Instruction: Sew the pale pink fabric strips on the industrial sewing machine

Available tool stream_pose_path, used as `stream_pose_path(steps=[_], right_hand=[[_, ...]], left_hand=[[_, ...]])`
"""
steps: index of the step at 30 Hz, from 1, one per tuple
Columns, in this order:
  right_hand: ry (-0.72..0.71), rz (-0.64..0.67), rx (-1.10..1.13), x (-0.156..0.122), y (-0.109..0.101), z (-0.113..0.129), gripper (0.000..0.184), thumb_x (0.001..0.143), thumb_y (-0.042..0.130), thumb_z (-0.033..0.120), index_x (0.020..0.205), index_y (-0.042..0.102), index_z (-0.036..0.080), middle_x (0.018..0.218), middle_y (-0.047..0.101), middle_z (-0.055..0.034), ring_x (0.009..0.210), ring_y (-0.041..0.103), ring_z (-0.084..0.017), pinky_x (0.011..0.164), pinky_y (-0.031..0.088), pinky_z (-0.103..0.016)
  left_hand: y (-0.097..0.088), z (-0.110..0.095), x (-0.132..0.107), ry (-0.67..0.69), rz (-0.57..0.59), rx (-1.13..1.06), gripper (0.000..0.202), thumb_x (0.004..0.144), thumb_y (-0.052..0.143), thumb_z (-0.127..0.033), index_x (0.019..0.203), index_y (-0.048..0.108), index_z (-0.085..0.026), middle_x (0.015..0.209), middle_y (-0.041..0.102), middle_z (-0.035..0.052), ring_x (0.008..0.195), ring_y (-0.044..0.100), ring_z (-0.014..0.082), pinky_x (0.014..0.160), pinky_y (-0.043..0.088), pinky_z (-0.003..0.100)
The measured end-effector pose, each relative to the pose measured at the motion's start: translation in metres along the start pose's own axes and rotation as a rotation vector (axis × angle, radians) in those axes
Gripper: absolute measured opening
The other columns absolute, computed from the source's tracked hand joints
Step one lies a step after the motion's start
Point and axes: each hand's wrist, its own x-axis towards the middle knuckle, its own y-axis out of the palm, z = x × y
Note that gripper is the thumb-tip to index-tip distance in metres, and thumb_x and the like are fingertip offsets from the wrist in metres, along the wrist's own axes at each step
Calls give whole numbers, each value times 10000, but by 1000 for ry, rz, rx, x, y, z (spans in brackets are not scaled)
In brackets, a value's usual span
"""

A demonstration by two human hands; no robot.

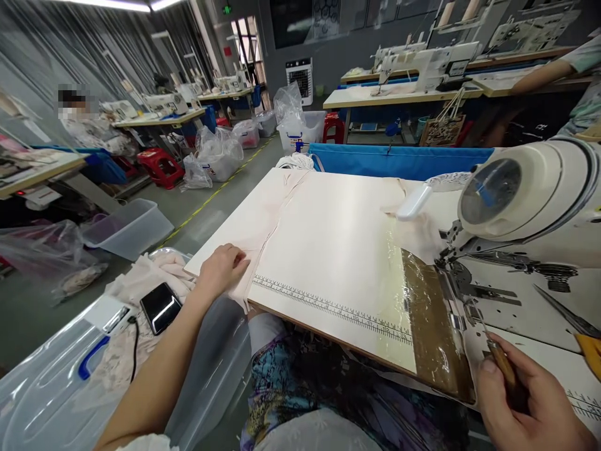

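Note:
My left hand (223, 268) is at the left edge of the white sewing table (328, 238), its fingers curled closed on sheer pale pink fabric (270, 241). The fabric lies flat, with a long edge running away from me. My right hand (528, 391) grips the wooden handle of an awl (501, 362). Its thin metal tip points toward the needle area of the sewing machine (521, 188). A printed ruler (328, 307) runs along the table's front edge, ending near brown tape (429, 326).
Scissors (566, 310) lie right of the machine; a white plastic piece (414, 202) sits further back. Left of the table, a black phone (161, 308) rests on heaped fabric over a clear plastic bin (51, 388). Other sewing tables, red stools (161, 168) and people at work stand beyond.

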Motion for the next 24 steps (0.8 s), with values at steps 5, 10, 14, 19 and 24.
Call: stream_pose_path(steps=[5,10,14,19,24], right_hand=[[4,79,51,-1,5,15,507,893,510,476,1232,643,124,1111,734,-163,916,717,-306,749,561,-366],[99,223,252,8,13,18,419,865,577,505,1123,674,191,1071,744,-119,875,713,-256,629,568,-284],[280,599,657,26,25,40,446,871,608,565,1124,657,200,957,743,-104,681,689,-191,531,553,-267],[432,904,1010,48,54,87,664,785,710,593,1313,539,227,1105,717,-103,906,729,-242,796,606,-376],[350,967,1049,46,61,100,568,799,695,589,1206,573,212,887,685,-21,645,647,-143,640,546,-295]], left_hand=[[4,4,4,17,-48,-48,272,870,384,-317,796,611,-188,914,689,99,879,631,259,742,482,373],[-6,-6,1,15,-208,-425,242,852,451,-375,838,600,-185,848,674,69,751,604,223,732,497,392],[-13,-46,-8,188,-156,-572,273,911,437,-413,903,598,-193,801,654,41,734,602,194,651,502,330],[-2,-135,-35,650,205,-734,193,957,429,-257,915,604,-187,842,684,35,735,610,154,681,492,278],[10,-203,-75,1231,563,-695,110,924,538,-166,882,639,-181,875,728,28,825,668,156,807,507,243]])
